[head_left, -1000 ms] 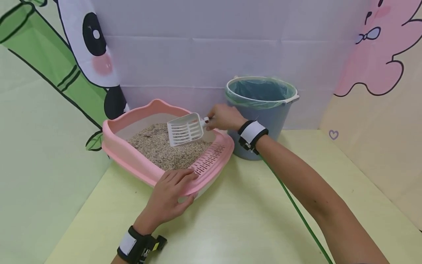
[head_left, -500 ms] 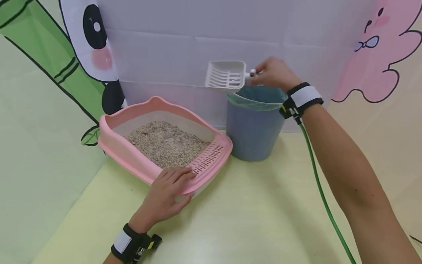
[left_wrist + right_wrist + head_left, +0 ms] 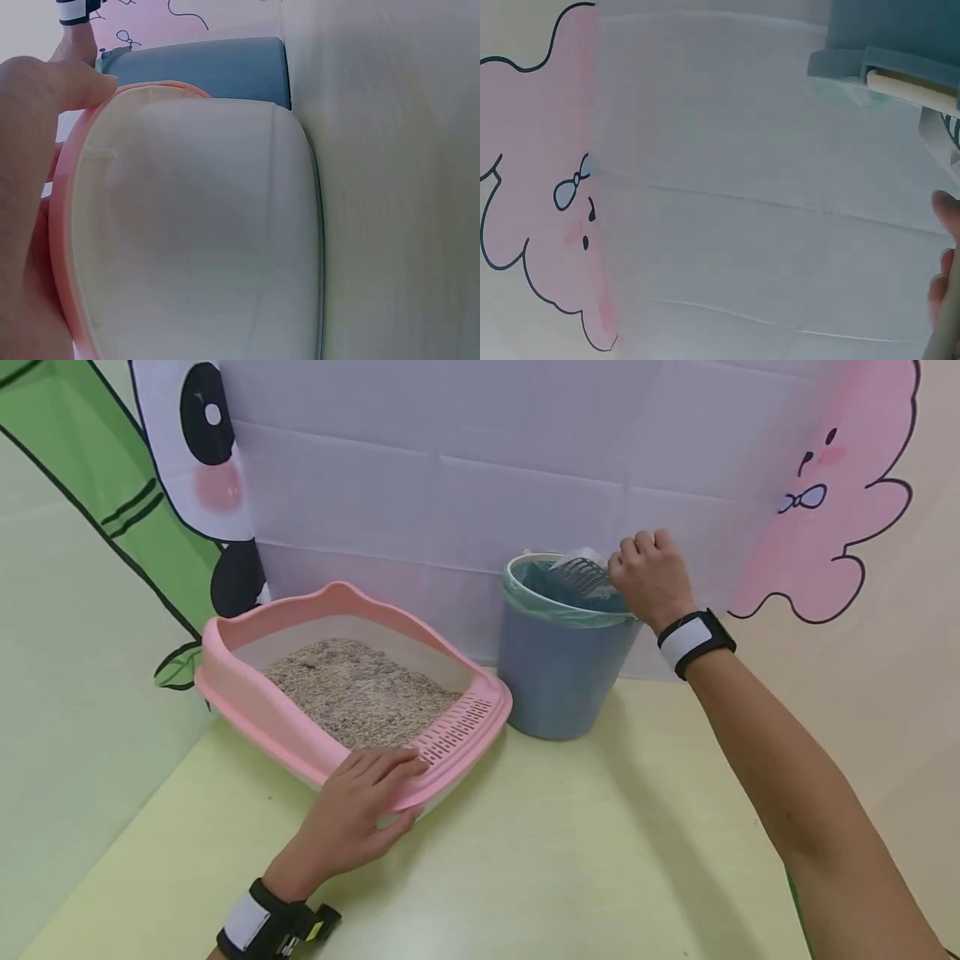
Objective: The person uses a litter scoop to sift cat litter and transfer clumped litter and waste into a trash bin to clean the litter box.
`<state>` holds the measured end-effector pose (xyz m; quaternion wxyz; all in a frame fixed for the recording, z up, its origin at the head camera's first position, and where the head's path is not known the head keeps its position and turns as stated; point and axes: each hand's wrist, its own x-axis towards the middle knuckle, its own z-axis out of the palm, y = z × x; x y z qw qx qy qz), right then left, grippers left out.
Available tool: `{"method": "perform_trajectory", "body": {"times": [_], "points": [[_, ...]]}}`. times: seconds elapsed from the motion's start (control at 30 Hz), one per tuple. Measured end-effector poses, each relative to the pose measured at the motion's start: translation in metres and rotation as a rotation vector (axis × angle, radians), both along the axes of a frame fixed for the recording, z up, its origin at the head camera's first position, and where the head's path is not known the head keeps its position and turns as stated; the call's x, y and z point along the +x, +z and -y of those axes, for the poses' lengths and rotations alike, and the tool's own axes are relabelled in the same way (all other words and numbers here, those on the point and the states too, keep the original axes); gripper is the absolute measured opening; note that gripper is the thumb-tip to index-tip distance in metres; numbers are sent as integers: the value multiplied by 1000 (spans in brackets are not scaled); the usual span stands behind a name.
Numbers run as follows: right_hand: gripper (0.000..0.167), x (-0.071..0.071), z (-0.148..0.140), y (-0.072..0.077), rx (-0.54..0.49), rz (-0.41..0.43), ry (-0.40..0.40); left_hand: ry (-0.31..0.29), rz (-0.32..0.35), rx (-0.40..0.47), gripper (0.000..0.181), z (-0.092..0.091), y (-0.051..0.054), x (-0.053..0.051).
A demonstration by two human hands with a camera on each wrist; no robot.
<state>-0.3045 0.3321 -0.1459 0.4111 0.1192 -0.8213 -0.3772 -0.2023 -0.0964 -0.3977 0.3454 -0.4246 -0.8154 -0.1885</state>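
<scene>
Soft, even light, with faint shadows and pale glare on the table (image 3: 525,877).

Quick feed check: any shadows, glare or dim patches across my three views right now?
Head view: bright, with a soft shadow on the table to the right of the bin, faint glare near the bottom edge; left wrist view: greyer, the litter tray low in contrast; right wrist view: dim, the backdrop greyish, the scoop cropped at the right edge.

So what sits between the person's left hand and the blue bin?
The slotted ledge of the pink tray: the head view shows it between the left hand, which grips the tray's edge, and the blue bin.
</scene>
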Motion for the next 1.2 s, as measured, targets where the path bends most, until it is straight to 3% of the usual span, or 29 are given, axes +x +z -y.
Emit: {"method": "perform_trajectory", "body": {"times": [0.1, 0.3, 0.47, 0.57, 0.63, 0.77, 0.9, 1.1, 1.2], "points": [[16, -2, 4, -6, 41, -21, 28, -2, -2, 1, 52, 0, -1, 0], [23, 0, 14, 0, -162, 66, -59, 26, 14, -16, 53, 3, 0, 4], [27, 12, 24, 10, -525, 163, -83, 20, 10, -12, 52, 4, -1, 7], [35, 21, 39, 18, -767, 228, -3, 7, 12, -13, 51, 2, 0, 6], [40, 25, 55, 22, -841, 299, 59, 7, 17, -15, 51, 2, 0, 5], [40, 27, 97, 16, -783, 493, 141, 9, 18, -10, 52, 2, 2, 5], [32, 21, 139, -7, -641, 660, 144, 8, 16, -7, 51, 2, 2, 4], [5, 3, 182, -59, -476, 716, 113, 12, 29, -15, 50, 1, 3, 5], [5, -6, 193, -82, -427, 730, 125, 12, 28, -17, 50, 1, 3, 5]]}}
